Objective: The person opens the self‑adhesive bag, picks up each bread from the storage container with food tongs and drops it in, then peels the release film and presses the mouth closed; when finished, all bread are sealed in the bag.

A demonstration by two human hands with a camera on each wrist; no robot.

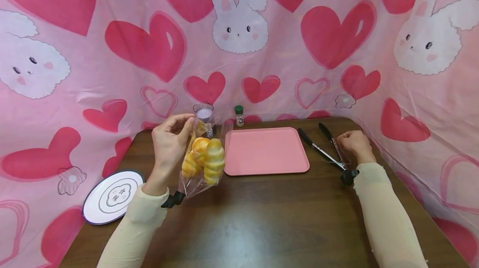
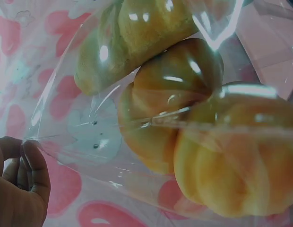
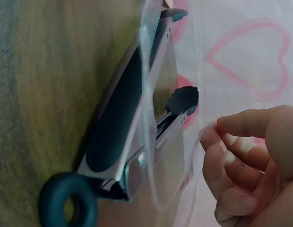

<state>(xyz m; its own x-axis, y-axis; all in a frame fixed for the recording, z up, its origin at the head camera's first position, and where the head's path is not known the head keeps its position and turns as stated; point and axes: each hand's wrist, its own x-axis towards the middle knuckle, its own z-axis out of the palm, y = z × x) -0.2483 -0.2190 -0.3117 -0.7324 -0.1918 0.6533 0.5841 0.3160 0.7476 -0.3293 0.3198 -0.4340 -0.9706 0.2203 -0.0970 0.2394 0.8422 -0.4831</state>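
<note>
In the head view my left hand [image 1: 170, 137] pinches the top of a clear plastic bag [image 1: 192, 187], raised left of the pink tray. Inside the bag are yellow-brown bread rolls [image 1: 202, 158]; the left wrist view shows a long ridged roll [image 2: 151, 28] and rounder ones [image 2: 236, 161]. My right hand [image 1: 354, 144] is at the table's right side, beside metal tongs [image 1: 324, 153] with black tips. Thumb and forefinger of that hand [image 3: 253, 165] pinch the edge of a thin clear plastic piece [image 3: 153, 189], which overlaps the tongs; its kind I cannot tell.
A pink tray [image 1: 266, 151] lies at the back middle of the wooden table [image 1: 258, 218]. Behind it stands a green-capped seasoning jar [image 1: 239, 116], and a pale-lidded jar [image 1: 204, 114] partly hidden by the bag. A white oval plate [image 1: 101, 195] is at the left edge. Pink heart-print cloth hangs around.
</note>
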